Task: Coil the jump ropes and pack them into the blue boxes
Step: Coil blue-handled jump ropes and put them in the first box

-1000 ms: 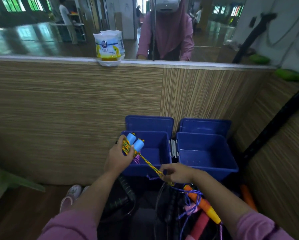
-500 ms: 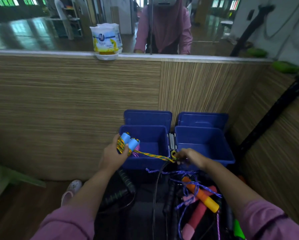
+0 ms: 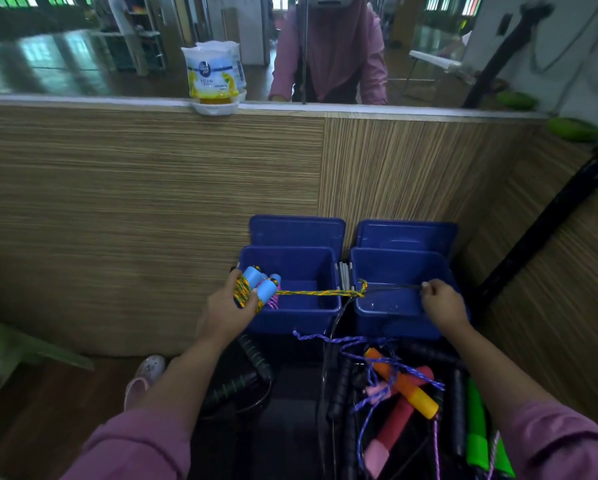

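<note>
My left hand (image 3: 226,311) grips two light-blue handles (image 3: 260,284) with yellow braided rope (image 3: 316,292) coiled round them, over the left blue box (image 3: 292,318). The rope runs taut to the right and ends in a loop (image 3: 361,288) hooked round a thin black cord (image 3: 392,287). My right hand (image 3: 441,304) pinches that cord above the right blue box (image 3: 394,322). Both boxes stand open, their lids (image 3: 297,232) upright behind them.
A tangled pile of ropes lies in front of the boxes: an orange-yellow handle (image 3: 406,391), pink handles (image 3: 392,429), green handles (image 3: 477,427), black handles (image 3: 340,389), purple cord (image 3: 328,338). A wood-panel wall (image 3: 152,202) backs the boxes. A black pole (image 3: 547,223) leans at right.
My right hand has moved right and up, from the pile to above the right box, pulling the yellow rope taut across both boxes. The left hand has stayed by the left box.
</note>
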Demonstrator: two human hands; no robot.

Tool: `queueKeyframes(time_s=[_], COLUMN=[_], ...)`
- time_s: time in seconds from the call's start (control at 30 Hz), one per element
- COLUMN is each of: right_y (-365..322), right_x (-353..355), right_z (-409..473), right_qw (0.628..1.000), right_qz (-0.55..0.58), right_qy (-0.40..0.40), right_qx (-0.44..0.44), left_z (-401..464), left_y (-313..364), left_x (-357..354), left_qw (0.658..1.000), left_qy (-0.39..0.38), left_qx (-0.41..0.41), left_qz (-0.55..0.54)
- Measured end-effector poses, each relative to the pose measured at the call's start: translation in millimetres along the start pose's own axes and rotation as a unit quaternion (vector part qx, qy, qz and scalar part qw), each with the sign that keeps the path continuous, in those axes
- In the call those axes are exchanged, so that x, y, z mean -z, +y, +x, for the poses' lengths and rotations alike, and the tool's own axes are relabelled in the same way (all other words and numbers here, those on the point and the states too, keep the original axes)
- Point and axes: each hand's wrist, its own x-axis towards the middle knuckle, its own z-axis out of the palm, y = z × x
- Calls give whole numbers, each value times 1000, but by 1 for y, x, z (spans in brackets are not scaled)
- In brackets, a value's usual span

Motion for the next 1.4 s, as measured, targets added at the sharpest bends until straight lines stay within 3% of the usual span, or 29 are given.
queueKeyframes(time_s=[0.1, 0.23, 0.37, 0.5, 0.6, 0.77, 1.0, 1.23, 1.4], right_y=[14, 25, 33, 36, 29, 11, -3, -35, -37], right_x=[6, 6, 4, -6, -14, -34, -72, -85, -116], right_z=[6, 3, -7, -11, -21, -51, -57, -71, -93], right_qw=[998, 998, 990, 971, 961, 903, 892, 854, 845], right_qz=[-1, -26, -112, -130, -80, -92, -125, -149, -146], right_qy=[34, 5, -68, -103, -47, 73, 22, 37, -16], right_qx=[-44, -51, 52, 174, 260, 414, 433, 497, 514], left_z=[0, 0, 0, -1, -2, -2, 2, 3, 9], left_y=[0, 3, 5, 5, 7, 12, 6, 12, 18], left_x=[-3, -8, -11, -18, -24, -26, -29, -25, -28], left_qw=[1000, 1000, 999, 999, 999, 999, 998, 997, 996], left_qy=[-7, -13, -21, -27, -37, -29, -49, -61, -58], left_qx=[6, -4, -20, -18, -23, -22, -19, -47, -64], left_qz=[5, 11, 19, 9, 8, 4, 18, -7, -5])
